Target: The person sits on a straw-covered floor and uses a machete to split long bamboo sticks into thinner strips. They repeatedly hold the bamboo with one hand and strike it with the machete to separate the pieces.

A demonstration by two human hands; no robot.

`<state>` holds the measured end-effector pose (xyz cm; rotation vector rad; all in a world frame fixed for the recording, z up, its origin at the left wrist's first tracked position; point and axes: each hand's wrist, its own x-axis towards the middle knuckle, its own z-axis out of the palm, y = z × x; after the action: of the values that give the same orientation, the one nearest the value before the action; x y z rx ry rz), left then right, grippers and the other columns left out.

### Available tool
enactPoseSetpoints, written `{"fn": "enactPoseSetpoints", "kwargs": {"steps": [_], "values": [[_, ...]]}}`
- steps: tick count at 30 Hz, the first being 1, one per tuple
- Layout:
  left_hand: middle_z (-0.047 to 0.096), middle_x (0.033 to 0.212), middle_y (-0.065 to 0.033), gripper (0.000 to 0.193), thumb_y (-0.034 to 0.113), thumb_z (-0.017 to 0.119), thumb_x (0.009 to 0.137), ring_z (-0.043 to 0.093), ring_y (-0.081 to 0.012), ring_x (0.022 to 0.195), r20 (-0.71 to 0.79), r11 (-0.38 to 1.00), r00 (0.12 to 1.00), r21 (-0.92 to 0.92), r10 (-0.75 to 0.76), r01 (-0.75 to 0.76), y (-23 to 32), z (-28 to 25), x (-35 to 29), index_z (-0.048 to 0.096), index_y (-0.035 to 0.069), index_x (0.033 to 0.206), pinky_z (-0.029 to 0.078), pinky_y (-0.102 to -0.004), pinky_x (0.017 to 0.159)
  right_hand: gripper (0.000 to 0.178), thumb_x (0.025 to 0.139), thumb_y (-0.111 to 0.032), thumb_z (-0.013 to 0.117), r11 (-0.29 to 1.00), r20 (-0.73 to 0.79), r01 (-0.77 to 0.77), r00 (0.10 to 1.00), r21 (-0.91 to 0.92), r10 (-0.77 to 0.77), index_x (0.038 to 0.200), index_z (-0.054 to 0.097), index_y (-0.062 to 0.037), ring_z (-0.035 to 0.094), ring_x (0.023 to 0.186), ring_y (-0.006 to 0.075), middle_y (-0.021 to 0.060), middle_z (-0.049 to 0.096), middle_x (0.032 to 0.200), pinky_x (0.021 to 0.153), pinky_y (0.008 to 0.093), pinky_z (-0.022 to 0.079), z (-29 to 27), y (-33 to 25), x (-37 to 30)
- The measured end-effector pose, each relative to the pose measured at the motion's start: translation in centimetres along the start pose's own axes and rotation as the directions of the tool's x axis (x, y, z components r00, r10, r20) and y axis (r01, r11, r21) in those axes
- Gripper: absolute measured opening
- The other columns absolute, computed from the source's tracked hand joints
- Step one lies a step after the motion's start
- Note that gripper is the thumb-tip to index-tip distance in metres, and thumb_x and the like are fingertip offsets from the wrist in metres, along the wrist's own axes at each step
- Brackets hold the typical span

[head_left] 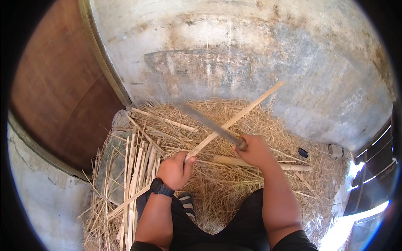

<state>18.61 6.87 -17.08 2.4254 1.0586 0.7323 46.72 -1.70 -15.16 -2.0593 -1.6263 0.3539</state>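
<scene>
1. From my end I see the left hand (176, 170) closed round a pale strip (245, 112), thumb pressed to its right side
2. The strip slants up and away from that hand to the right, its far tip standing out against the stained wall (259, 46); another length shows below the wrist, but I can't tell whether it is the same piece
3. I have the right hand (254, 151) gripping a knife (205, 120) by its handle, fist wrapped firmly, forearm reaching up from the lower right
4. The blade points up and to the left, crossing the strip in my view between the two hands — whether the edge touches the wood, I can't tell; its tip is blurred
5. Near the left hand I see a stack (136, 167) of long split pieces, lying mostly lengthwise beside a dark watch (161, 187) on the wrist
6. Just below the right hand a thicker stick (295, 167) lies crosswise, partly hidden by the forearm
7. Straw (222, 201) covers the ground around a sandalled foot (187, 205) and dark trousers (247, 213)
8. Farther off I make out a small black object (302, 152) on the right, near a greyish block (335, 150) — and a brown door (63, 88) on the left
</scene>
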Motion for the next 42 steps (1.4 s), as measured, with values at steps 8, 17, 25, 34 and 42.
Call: {"fn": "enactPoseSetpoints", "kwargs": {"steps": [8,17,25,34,42], "values": [[0.065,0.077,-0.0228,0.035,0.036,0.056,0.105,0.064,-0.0465,0.071,0.002,0.996,0.999,-0.078,0.054,-0.054,-0.4,-0.1,-0.1,0.060,0.003,0.094,0.050,-0.0531,0.061,0.024,0.087,-0.030,0.077,0.980,0.041,0.168,0.985,-0.102,-0.165,0.093,0.069,-0.0091,0.070,0.069,0.0271,0.0104,0.070,0.076,0.065,0.0427,0.055,1.1,-1.7,-0.7],[0.063,0.074,-0.0246,0.038,0.036,0.054,0.106,0.063,-0.0480,0.072,0.053,0.995,0.996,-0.078,0.065,-0.061,-0.6,0.1,0.1,0.058,0.001,0.090,0.049,-0.0535,0.062,0.020,0.089,-0.027,0.076,0.982,0.083,0.178,0.981,-0.055,-0.174,0.092,0.070,-0.0090,0.067,0.066,0.0223,0.0087,0.068,0.072,0.064,0.0395,0.055,1.7,-2.1,-0.6],[0.062,0.071,-0.0252,0.038,0.035,0.054,0.106,0.063,-0.0479,0.071,0.109,0.999,0.994,-0.040,-0.002,0.007,-0.2,0.0,0.4,0.058,0.001,0.089,0.049,-0.0541,0.062,0.021,0.089,-0.027,0.077,0.982,0.053,0.117,0.991,0.151,-0.127,0.097,0.072,-0.0078,0.067,0.066,0.0203,0.0103,0.069,0.071,0.065,0.0376,0.055,3.1,-0.1,0.6],[0.061,0.069,-0.0250,0.036,0.031,0.055,0.105,0.062,-0.0469,0.067,0.107,0.997,0.994,-0.071,-0.033,0.041,-1.0,-0.6,0.3,0.058,0.000,0.087,0.047,-0.0539,0.059,0.019,0.089,-0.022,0.076,0.926,0.085,-0.217,0.976,0.310,0.200,0.092,0.069,-0.0052,0.066,0.066,0.0194,0.0100,0.068,0.070,0.064,0.0405,0.053,1.8,0.7,1.4],[0.062,0.072,-0.0241,0.036,0.032,0.055,0.105,0.063,-0.0463,0.068,0.069,0.994,0.997,-0.099,-0.033,0.039,-0.9,-1.1,0.4,0.060,0.001,0.088,0.048,-0.0518,0.060,0.018,0.091,-0.022,0.071,0.980,0.082,-0.161,0.985,0.116,0.152,0.100,0.069,-0.0072,0.069,0.073,0.0227,0.0117,0.070,0.078,0.068,0.0400,0.057,0.6,1.2,1.8]]}}
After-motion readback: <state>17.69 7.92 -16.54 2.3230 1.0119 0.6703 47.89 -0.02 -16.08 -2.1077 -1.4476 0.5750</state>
